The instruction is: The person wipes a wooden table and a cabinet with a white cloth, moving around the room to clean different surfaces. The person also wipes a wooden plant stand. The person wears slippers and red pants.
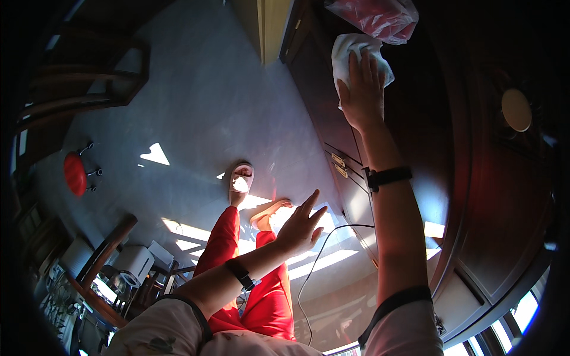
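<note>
My right hand (363, 100) lies over a white cloth (343, 58), palm down with the fingers stretched across it. Beneath the cloth is the dark, glossy top of a wooden cabinet (414, 147). Just beyond it sits a red item in a clear plastic bag (383, 20), nearly touching the cloth. My left hand (299, 229) hangs in the air in front of my legs, fingers apart and holding nothing. Each wrist wears a black band.
Brass handles (340, 164) mark the cabinet's front. A black cable (314, 267) loops down beside my legs. On the grey floor (200, 89) stands a red stool (75, 173) with casters. A dark wooden chair (89, 84) is at left, and a white appliance (133, 262) at lower left.
</note>
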Demonstrator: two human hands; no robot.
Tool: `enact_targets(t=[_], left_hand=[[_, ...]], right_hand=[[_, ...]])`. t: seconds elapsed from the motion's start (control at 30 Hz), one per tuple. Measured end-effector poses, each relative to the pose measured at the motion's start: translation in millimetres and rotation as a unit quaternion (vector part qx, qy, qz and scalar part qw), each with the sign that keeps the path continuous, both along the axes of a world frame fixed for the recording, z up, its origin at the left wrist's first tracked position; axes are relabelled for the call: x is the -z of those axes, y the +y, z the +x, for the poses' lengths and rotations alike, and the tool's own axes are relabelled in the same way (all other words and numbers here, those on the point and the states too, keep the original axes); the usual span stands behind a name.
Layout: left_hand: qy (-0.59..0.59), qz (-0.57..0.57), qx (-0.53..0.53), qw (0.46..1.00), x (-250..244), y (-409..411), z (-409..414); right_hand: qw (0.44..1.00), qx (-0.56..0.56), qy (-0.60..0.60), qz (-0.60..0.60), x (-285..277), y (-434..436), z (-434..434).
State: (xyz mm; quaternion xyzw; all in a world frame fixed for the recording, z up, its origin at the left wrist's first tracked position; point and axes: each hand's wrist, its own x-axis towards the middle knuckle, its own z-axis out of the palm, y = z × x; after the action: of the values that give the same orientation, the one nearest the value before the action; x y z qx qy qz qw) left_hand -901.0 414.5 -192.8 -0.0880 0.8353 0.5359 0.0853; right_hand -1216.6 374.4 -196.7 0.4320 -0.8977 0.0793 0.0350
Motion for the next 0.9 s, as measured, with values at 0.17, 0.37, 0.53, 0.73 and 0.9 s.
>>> enact_targets(t=[0.17, 0.37, 0.53, 0.73, 0.9], left_hand=[[-0.002, -0.013, -0.006, 1.000, -12.8, 2.9, -2.8], [-0.023, -0.053, -0.043, 0.997, -5.8, 8.2, 17.9], [-0.018, -0.048, -0.087, 0.995, -4.0, 45.4, 25.0], [-0.058, 0.023, -0.077, 0.995, -18.8, 101.5, 44.0], [-0.094, 0.022, -0.060, 0.994, -24.4, 119.4, 64.6]], right_hand=[[0.998, 0.041, -0.038, 0.028, -1.5, 58.3, 48.3], [0.989, 0.113, -0.041, 0.081, 1.9, 180.9, 123.6], [0.984, 0.146, -0.016, 0.102, 5.1, 268.6, 169.1], [0.972, 0.208, -0.036, 0.102, 7.6, 361.9, 223.9], [0.956, 0.267, -0.071, 0.098, 0.4, 423.2, 268.2]])
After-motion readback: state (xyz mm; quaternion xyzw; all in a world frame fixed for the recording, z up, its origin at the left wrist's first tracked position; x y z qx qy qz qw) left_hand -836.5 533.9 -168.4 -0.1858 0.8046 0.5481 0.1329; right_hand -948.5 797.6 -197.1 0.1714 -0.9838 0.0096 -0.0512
